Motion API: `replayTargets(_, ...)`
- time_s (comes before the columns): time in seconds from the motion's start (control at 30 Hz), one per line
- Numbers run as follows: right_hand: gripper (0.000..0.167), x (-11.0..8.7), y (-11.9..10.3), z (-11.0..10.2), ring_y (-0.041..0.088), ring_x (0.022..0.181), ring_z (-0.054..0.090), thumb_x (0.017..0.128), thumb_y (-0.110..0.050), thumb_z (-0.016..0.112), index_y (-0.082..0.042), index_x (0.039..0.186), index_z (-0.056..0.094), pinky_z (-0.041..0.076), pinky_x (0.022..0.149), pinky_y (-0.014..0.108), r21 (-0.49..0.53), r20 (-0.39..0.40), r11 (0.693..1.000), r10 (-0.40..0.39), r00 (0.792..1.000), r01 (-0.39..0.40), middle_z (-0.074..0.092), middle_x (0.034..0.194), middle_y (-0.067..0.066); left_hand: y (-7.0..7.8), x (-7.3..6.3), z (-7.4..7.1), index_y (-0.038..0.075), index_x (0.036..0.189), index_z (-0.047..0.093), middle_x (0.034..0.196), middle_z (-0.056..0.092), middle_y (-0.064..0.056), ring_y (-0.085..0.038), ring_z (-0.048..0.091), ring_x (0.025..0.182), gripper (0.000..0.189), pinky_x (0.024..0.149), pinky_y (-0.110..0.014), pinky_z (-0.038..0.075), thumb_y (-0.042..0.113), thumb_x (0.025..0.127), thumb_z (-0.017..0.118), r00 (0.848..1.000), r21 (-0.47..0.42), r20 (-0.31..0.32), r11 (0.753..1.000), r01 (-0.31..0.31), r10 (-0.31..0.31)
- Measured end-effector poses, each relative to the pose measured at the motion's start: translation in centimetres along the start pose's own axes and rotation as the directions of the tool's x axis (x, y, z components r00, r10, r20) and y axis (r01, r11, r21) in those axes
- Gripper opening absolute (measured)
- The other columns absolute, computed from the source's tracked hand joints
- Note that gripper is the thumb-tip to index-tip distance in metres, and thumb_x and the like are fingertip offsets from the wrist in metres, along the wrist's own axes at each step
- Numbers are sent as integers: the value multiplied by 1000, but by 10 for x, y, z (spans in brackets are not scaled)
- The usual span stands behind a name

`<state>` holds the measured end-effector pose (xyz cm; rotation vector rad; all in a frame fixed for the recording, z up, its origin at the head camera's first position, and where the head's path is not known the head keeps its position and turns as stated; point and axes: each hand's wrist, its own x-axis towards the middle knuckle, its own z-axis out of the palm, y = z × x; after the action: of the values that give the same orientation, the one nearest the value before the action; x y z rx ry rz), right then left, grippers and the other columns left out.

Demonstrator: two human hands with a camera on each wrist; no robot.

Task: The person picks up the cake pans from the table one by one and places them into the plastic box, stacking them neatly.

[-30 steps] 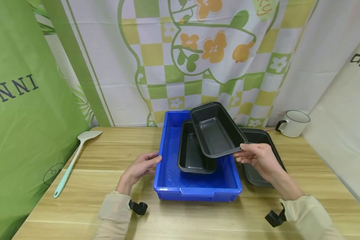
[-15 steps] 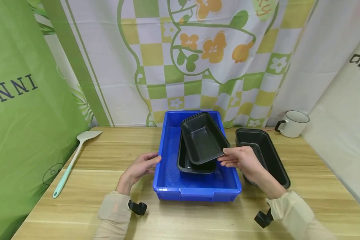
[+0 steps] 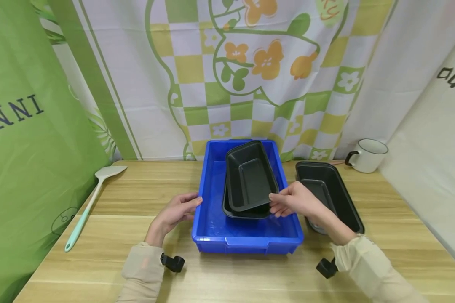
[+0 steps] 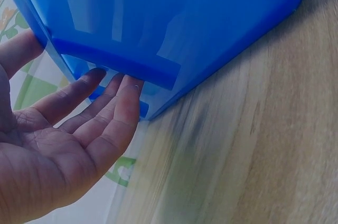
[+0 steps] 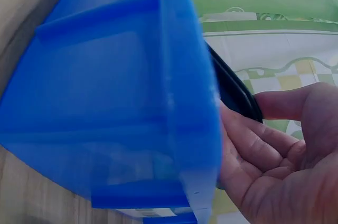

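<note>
My right hand [image 3: 293,200] pinches the near right corner of a dark loaf pan [image 3: 252,176], thumb on top and fingers beneath. That pan is tilted and overlaps a second loaf pan [image 3: 246,213], which sits inside the blue bin [image 3: 246,246]. On the bin's left side, my left hand [image 3: 176,212] grips the rim, thumb on the edge. In the left wrist view its fingers [image 4: 127,102] curl under a ridge on the outer wall. The right wrist view shows the held pan's corner [image 5: 240,97] past the bin wall, right by the thumb.
Another dark loaf pan [image 3: 345,198] stands on the table [image 3: 250,277] right of the bin. A white mug [image 3: 369,156] with a black handle is at the back right. A spatula [image 3: 85,214] with a mint handle lies at the left. Curtains hang behind the table.
My right hand has carried its pan left and lowered it over the pan in the bin, turning it a little. The right-hand table pan shows more fully. My left hand stays on the bin.
</note>
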<state>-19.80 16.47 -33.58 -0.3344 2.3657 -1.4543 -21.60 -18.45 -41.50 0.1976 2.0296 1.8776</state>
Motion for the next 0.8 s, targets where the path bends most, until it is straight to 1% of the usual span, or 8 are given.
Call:
replayTargets(0.13,32,1,-4,5,22,67,69,95,-17,59,13,92,69,58,66,39,14,10,999,41,999,-41,71,78,18,0,-1,-1,-10,144,31,131,54,-26,-21,63,105,62,87,-36,52,24,98,56,1000,-2,1,1000,-6,6)
replayTargets(0.27,32,2,-6,15,21,65,68,95,-16,58,14,92,69,58,65,39,10,26,997,75,997,-75,71,76,17,0,-1,-1,-10,143,32,131,52,-28,-23,63,105,62,87,-35,52,24,98,56,1000,-8,5,1000,-10,10)
replayTargets(0.4,32,2,-6,22,20,64,68,95,-15,56,15,92,68,58,64,38,4,39,995,99,994,-100,70,77,20,0,0,0,-9,143,33,132,52,-28,-25,63,107,62,86,-35,53,25,97,57,1000,-8,-7,1000,4,-4)
replayTargets(0.47,32,2,-6,22,20,64,67,95,-14,55,16,92,68,58,64,38,17,30,994,110,994,-110,70,78,20,-1,0,0,-9,143,33,132,52,-27,-25,63,107,62,87,-36,53,25,97,57,1000,-7,-6,1000,6,-6)
replayTargets(0.57,32,2,-5,20,20,65,67,96,-12,54,17,93,66,59,65,37,36,28,993,114,993,-115,70,78,20,-1,1,0,-9,143,34,130,55,-26,-24,63,106,62,87,-36,53,25,97,57,1000,-8,-8,1000,6,-6)
replayTargets(0.63,32,2,-5,19,19,65,67,96,-12,54,17,94,66,59,66,38,40,41,993,108,993,-110,70,78,20,0,1,0,-9,143,33,129,55,-26,-23,63,105,62,87,-36,53,25,97,57,1000,-6,-2,1000,1,-1)
replayTargets(0.7,31,1,-5,17,19,65,67,96,-12,55,17,94,67,59,66,37,28,61,995,98,993,-100,70,77,19,0,1,0,-9,142,34,129,55,-26,-24,63,105,61,87,-36,53,25,97,57,1000,-7,-1,1000,2,-2)
replayTargets(0.8,30,-1,-6,14,17,62,66,95,-14,58,14,91,68,58,62,35,3,87,996,84,993,-84,70,74,16,0,1,0,-10,142,34,129,55,-26,-24,63,106,61,86,-35,53,25,98,57,1000,-6,7,1000,-4,4)
